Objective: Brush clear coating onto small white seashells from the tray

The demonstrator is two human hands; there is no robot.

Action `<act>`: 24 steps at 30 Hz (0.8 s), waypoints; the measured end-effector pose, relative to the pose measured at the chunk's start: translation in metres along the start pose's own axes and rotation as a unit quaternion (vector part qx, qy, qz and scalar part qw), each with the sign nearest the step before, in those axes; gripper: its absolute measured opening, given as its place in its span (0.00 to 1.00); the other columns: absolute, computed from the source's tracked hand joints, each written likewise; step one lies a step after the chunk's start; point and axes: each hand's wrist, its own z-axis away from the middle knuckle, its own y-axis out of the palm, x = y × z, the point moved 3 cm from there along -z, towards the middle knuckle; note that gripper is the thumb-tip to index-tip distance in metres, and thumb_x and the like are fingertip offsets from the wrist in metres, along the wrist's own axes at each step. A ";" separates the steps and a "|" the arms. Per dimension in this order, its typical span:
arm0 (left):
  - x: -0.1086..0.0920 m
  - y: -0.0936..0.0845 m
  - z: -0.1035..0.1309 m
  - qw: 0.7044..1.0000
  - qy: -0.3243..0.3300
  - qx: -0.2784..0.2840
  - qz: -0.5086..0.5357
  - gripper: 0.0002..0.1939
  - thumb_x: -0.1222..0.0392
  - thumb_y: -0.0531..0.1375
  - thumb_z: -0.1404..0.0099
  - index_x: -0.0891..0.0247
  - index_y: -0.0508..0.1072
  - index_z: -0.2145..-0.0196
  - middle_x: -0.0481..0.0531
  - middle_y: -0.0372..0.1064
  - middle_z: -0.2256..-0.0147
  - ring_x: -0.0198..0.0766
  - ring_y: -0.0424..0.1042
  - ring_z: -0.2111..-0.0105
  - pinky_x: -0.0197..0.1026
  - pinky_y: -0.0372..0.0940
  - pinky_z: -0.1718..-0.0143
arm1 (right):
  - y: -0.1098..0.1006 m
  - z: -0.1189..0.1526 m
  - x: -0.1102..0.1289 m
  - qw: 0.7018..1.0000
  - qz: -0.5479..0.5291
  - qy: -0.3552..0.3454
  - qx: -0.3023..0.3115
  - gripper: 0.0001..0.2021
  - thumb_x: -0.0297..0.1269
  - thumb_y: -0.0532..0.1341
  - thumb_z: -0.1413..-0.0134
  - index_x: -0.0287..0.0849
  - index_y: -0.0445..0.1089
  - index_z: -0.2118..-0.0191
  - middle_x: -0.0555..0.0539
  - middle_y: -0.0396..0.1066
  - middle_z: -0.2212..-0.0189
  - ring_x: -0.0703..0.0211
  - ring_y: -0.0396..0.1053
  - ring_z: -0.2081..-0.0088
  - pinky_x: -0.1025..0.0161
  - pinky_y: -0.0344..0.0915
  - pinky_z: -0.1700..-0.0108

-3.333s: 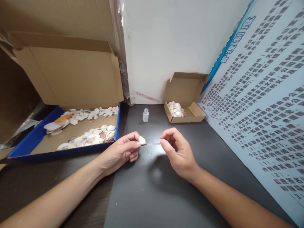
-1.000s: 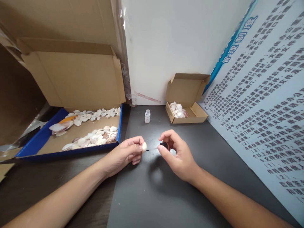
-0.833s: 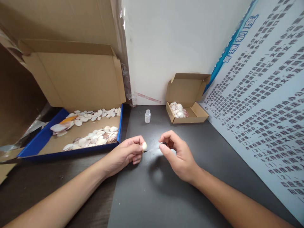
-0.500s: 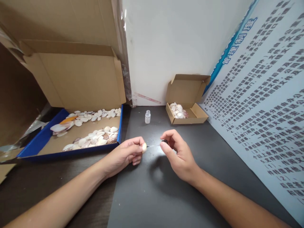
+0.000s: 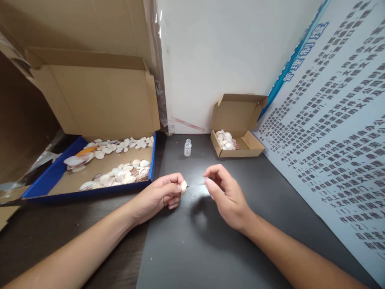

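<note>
A small pale shell (image 5: 183,187) is pinched between the thumb and fingers of my left hand (image 5: 167,192). My right hand (image 5: 225,196) is to its right, fingers curled around the end of a thin, clear rod (image 5: 197,184). The rod's dark tip points left and is at the shell's right edge; whether it touches is too small to tell. The rod's other end is hidden by my right fingers. Behind both hands, a small open glass bottle (image 5: 187,148) with a white label stands upright on the dark table mat (image 5: 174,249).
At the left lies an open blue-edged cardboard box (image 5: 152,160) with several shells in two groups. A smaller open cardboard box (image 5: 240,153) with several shells is at the back right. A white panel (image 5: 210,60) stands behind, and a printed sheet (image 5: 345,140) slants along the right.
The dark piece seen between my right fingertips earlier is now hidden. My right hand has turned slightly and shifted a little right. My left hand keeps the shell in nearly the same place.
</note>
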 end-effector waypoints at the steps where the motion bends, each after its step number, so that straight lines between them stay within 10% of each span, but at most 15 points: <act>1: 0.000 0.000 0.000 1.000 -0.001 -0.001 0.001 0.10 0.59 0.64 0.40 0.63 0.65 0.70 0.43 0.57 0.75 0.27 0.53 0.78 0.34 0.50 0.75 | 0.000 0.000 0.000 1.000 -0.004 -0.001 0.000 0.03 0.36 0.54 0.35 0.45 0.62 0.60 0.55 0.58 0.75 0.64 0.57 0.75 0.65 0.57 0.72; 24: 0.002 -0.003 -0.001 1.000 0.003 0.007 0.008 0.08 0.60 0.63 0.38 0.64 0.66 0.69 0.43 0.57 0.75 0.26 0.53 0.78 0.34 0.50 0.75 | -0.002 -0.001 -0.001 0.999 0.035 0.004 -0.009 0.03 0.37 0.56 0.37 0.45 0.63 0.61 0.56 0.56 0.76 0.64 0.56 0.76 0.65 0.56 0.73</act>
